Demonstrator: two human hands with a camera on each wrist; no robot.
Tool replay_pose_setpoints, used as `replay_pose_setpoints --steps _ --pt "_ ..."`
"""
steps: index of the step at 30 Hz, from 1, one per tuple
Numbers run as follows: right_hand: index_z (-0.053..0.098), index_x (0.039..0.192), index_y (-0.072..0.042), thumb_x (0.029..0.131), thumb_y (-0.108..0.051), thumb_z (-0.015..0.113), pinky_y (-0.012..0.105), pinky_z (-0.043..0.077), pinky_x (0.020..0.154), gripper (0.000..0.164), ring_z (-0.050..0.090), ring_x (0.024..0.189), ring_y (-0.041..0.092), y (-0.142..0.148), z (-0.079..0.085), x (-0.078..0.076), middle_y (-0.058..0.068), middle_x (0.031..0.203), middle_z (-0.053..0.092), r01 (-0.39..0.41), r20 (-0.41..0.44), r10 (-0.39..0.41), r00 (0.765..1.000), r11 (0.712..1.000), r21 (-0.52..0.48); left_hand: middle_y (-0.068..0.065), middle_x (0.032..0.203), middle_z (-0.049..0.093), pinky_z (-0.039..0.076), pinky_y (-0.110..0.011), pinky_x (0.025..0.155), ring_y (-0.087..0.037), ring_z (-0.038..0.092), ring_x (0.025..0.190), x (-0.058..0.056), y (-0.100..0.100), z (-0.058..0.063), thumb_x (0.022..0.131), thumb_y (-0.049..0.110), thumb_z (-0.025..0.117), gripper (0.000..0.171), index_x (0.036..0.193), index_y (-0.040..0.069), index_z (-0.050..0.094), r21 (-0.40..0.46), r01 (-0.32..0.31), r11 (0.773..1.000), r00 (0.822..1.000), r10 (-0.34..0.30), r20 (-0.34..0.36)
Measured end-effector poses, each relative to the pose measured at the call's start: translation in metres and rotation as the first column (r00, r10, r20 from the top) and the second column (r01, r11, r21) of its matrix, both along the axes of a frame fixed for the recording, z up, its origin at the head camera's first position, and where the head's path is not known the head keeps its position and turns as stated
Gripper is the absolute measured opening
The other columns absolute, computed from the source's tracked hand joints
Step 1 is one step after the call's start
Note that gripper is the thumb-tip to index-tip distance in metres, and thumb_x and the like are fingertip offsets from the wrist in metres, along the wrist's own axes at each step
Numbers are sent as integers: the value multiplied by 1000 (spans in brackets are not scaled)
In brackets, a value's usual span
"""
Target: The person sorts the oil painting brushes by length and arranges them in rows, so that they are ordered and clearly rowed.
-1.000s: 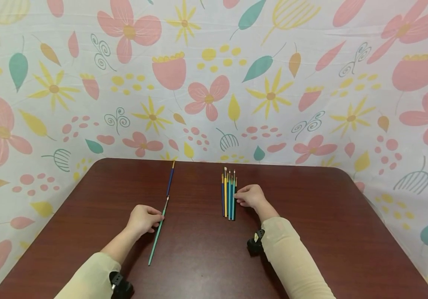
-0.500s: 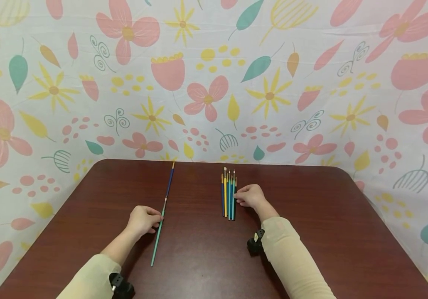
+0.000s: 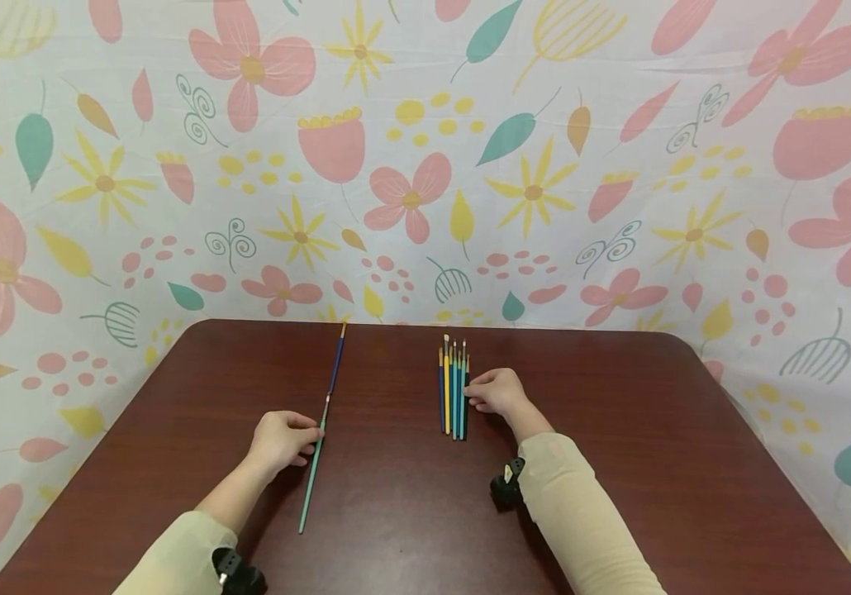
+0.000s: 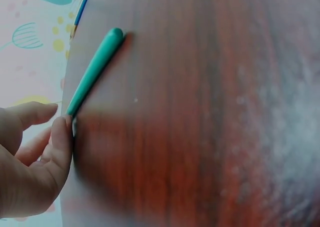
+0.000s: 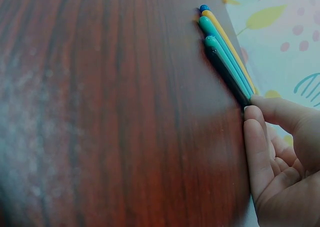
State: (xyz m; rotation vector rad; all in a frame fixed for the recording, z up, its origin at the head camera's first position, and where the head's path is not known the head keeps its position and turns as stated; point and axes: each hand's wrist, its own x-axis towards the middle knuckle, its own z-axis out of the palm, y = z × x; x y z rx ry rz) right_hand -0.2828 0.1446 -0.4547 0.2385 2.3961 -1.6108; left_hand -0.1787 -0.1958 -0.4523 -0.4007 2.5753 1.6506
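Two hands were seen at work over a dark red-brown wooden table (image 3: 396,512). The left hand (image 3: 277,442) was at a green-handled paintbrush (image 3: 310,483), which lay on the left half of the tabletop, tip pointing away from the person and handle end toward them. Fingertips touched the brush on its upper half. The space between thumb and finger was narrow; whether the shaft was pinched could not be told. Directly beyond, a blue-handled paintbrush (image 3: 337,364) lay nearly in line, its handle end at the green brush's tip and its own tip at the table's far edge. Whether the two met could not be determined.

The right hand (image 3: 498,392) was at the right side of a bundle of paintbrushes (image 3: 456,409), which lay right of centre on the far part of the table, tips away from the person. Its fingertips touched the outer, black-handled paintbrush (image 3: 466,426). That grip was also narrow; a firm hold could not be confirmed. A yellow-handled paintbrush (image 3: 447,397) was among the bundle, beside the blue one at its left edge. Both forearms wore beige sleeves (image 3: 582,504). A flower-patterned cloth (image 3: 411,199) stood behind the table.
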Motion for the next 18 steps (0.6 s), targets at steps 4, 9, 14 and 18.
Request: replay_pose_setpoints --steps 4,9,14,18 --pt "66 101 5 83 -9 72 27 57 61 24 63 61 10 0 -1 0 11 86 66 4 1 -4 1000 1000 -1 -13 81 72 57 -32 53 -16 67 65 -1 -1 -1 80 10 71 26 100 -5 68 -13 9 1000 1000 -9 -26" --pt "66 101 5 83 -9 72 26 57 60 23 62 61 10 -1 -1 0 11 84 66 4 0 -4 1000 1000 -2 -14 85 72 57 -31 56 -16 67 70 -1 0 1 80 13 72 27 102 -4 69 -34 41 999 997 -43 -56" --pt "67 101 5 83 -9 71 27 58 62 23 63 62 10 -1 0 1 13 90 65 -2 -3 2 1000 1000 4 -11 85 72 56 -30 57 -15 66 70 -2 -1 1 81 14 71 26 102 -2 69 -56 44 997 997 -47 -62" --pt "67 101 5 84 -10 71 28 58 63 24 63 63 11 0 0 0 15 93 65 -2 -4 2 1000 1000 6 -11 84 72 56 -30 57 -14 66 70 -4 -3 1 82 15 70 25 102 -2 69 -74 40 996 997 -45 -66"
